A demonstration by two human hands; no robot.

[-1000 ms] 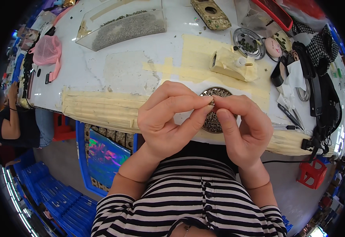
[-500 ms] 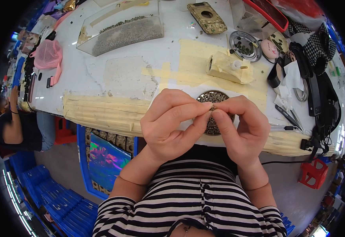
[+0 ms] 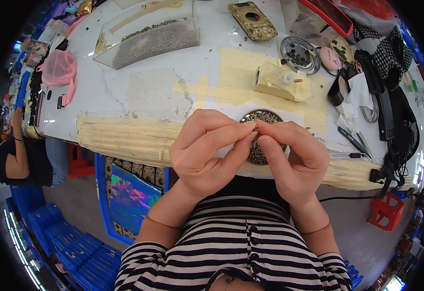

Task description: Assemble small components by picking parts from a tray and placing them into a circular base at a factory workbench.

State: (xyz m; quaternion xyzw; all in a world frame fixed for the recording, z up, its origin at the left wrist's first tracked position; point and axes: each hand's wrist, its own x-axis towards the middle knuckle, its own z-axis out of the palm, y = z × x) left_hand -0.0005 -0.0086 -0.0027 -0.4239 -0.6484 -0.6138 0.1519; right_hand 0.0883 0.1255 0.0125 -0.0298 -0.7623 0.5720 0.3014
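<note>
Over a round tin (image 3: 258,157) full of small grey-brown pieces, my two hands meet at the fingertips. My left hand (image 3: 209,150) is closed, with thumb and forefinger pinching a tiny olive piece (image 3: 256,128); its exact kind is too small to make out. My right hand (image 3: 297,157) is closed in a loose pinch, its forefinger tip against that same piece and its thumb a little apart below. Behind the tin stands a box-like block (image 3: 280,83) wrapped in yellowish tape, with a white round fitting and a short peg.
A clear bin (image 3: 146,46) of small grey parts stands far left. A camouflage tank hull (image 3: 253,21) lies at the back. Right of it are a round dish (image 3: 299,56) with dark green bits, tweezers (image 3: 355,140) and black straps (image 3: 372,77). Another person (image 3: 15,157) sits far left.
My right thumb has moved away from its forefinger tip and the pinched piece. Both hands have shifted slightly left.
</note>
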